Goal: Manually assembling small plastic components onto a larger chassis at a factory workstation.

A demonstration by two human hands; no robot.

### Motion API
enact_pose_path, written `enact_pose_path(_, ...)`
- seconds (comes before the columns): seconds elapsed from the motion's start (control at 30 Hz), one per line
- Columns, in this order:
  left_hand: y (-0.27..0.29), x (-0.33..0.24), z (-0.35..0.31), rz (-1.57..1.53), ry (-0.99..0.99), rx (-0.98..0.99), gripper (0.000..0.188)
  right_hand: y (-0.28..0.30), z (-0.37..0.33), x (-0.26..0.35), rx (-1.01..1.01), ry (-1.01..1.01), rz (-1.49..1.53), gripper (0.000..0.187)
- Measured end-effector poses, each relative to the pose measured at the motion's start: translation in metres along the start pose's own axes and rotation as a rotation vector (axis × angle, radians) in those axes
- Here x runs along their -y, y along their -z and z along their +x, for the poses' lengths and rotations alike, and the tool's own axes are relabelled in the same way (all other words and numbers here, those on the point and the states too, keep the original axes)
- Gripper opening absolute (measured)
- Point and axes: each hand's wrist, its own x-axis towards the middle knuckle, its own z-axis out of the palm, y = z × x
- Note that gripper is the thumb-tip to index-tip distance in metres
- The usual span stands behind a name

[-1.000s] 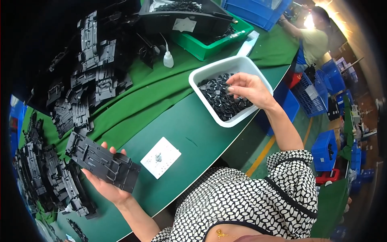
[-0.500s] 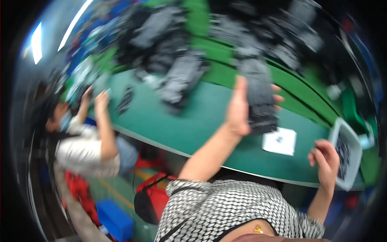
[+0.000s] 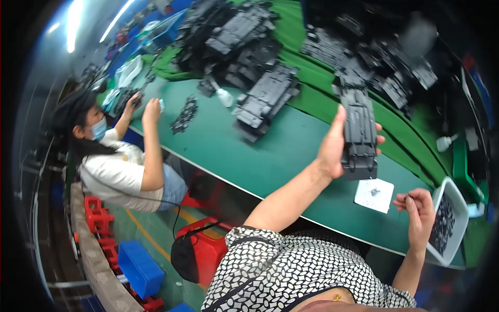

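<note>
My left hand (image 3: 338,145) is raised over the green table (image 3: 228,140) and grips a long black plastic part (image 3: 359,132) held upright. My right hand (image 3: 418,210) is lower, near the table's front edge, with thumb and fingers pinched on a small dark piece (image 3: 407,198). A white square pad (image 3: 374,195) with a small dark bit on it lies between the hands. A white tray (image 3: 453,195) holding several small black pieces stands just right of my right hand.
Heaps of black plastic parts (image 3: 260,99) cover the far side of the table. A co-worker in a white top (image 3: 117,166) sits at the left, both hands on the table. Red and blue crates (image 3: 138,268) and a red stool (image 3: 205,249) stand on the floor.
The view has swung left, bringing the co-worker in. My right hand left the white tray and now pinches a small piece. My left hand lifted the long black part higher.
</note>
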Motion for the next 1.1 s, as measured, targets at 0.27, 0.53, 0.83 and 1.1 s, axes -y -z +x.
enact_pose_path(0.27, -0.005, -0.016, -0.017, 0.006, -0.110, 0.026, 0.070, -0.011, 0.021, -0.010, 0.083, -0.265, 0.471, 0.013)
enact_pose_path(0.53, 0.002, -0.012, -0.015, 0.009, -0.097, 0.060, 0.064, -0.008, 0.025, -0.029, 0.036, -0.414, 0.584, 0.013)
enact_pose_path(0.83, 0.006, -0.011, -0.010, 0.033, -0.093, 0.091, 0.066, -0.014, 0.019, -0.022, 0.064, -0.164, 0.007, 0.010)
enact_pose_path(1.1, 0.007, -0.012, -0.010, 0.036, -0.084, 0.075, 0.068, -0.022, 0.028, -0.034, 0.201, 0.677, -0.910, 0.024)
